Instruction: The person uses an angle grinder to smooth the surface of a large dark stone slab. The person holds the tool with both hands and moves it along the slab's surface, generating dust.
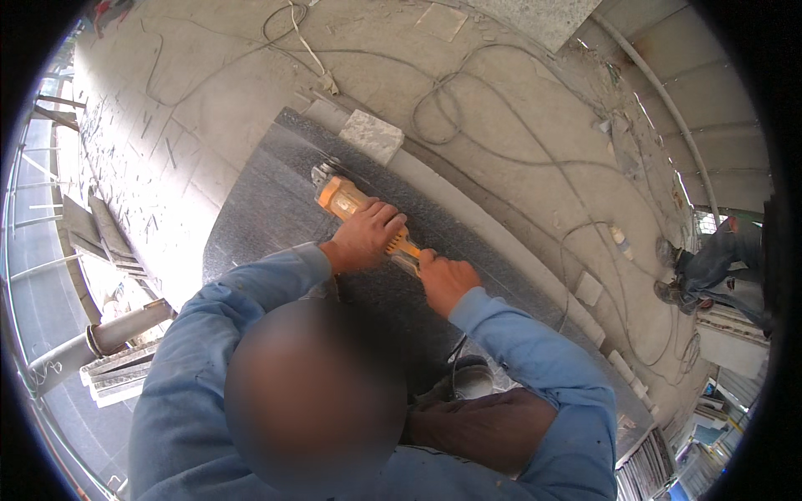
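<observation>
A yellow-orange angle grinder (341, 199) lies at a slant over a large dark speckled stone slab (259, 188). My left hand (368, 236) is wrapped round the grinder's body, behind its metal head. Farther back along the tool, my right hand (449, 280) grips the rear handle. The grinder's disc end is at the slab's surface near its far edge, where a pale streak runs toward the far left. Whether the disc is turning, I cannot tell. A dark cord (457, 346) shows below my right hand.
A pale rough stone block (372, 136) sits at the slab's far edge. Cables (455, 108) loop across the dusty floor beyond. Another person's legs (718, 267) are at the right. Stacked strips (121, 371) lie at the left, and a round container (474, 380) stands near my body.
</observation>
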{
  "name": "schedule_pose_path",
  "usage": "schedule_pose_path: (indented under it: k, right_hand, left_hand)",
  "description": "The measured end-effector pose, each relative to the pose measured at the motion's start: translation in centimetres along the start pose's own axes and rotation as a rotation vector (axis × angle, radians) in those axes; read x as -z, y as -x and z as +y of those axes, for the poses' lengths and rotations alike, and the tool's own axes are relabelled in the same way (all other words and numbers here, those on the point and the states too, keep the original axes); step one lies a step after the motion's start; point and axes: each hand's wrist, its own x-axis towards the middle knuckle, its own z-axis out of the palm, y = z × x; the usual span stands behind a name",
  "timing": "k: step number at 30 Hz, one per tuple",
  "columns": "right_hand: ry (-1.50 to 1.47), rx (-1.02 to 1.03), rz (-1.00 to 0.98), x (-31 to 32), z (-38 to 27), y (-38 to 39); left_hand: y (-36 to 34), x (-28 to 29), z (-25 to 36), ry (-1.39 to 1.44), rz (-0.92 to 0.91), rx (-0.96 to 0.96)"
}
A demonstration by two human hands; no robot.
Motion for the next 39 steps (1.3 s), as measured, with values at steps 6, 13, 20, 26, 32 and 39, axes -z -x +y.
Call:
schedule_pose_path:
  k: [6,13,20,26,32,39]
  right_hand:
    - [0.01,-0.001,0.01,0.3,-0.5,-1.2]
    - [-0.056,0.014,-0.004,0.7,-1.0,-3.0]
    - [-0.053,0.01,-0.019,0.9,-1.3,-3.5]
    - [-0.048,-0.01,-0.078,1.5,-0.2,-1.0]
    - [-0.092,-0.048,-0.002,-0.3,1.5,2.7]
    - [-0.047,-0.057,-0.047,1.1,1.9,5.8]
  left_hand:
    - [0.3,0.4,-1.1,-0.02,0.001,-0.003]
    - [0.7,0.8,-3.0,-0.032,-0.017,0.009]
    - [0.7,1.2,-3.2,-0.046,0.039,-0.007]
    - [-0.1,0.0,-1.6,-0.013,0.006,-0.036]
    - [-1.3,-0.1,2.6,0.016,0.037,-0.069]
    - [-1.9,-0.9,5.3,0.057,-0.005,-0.051]
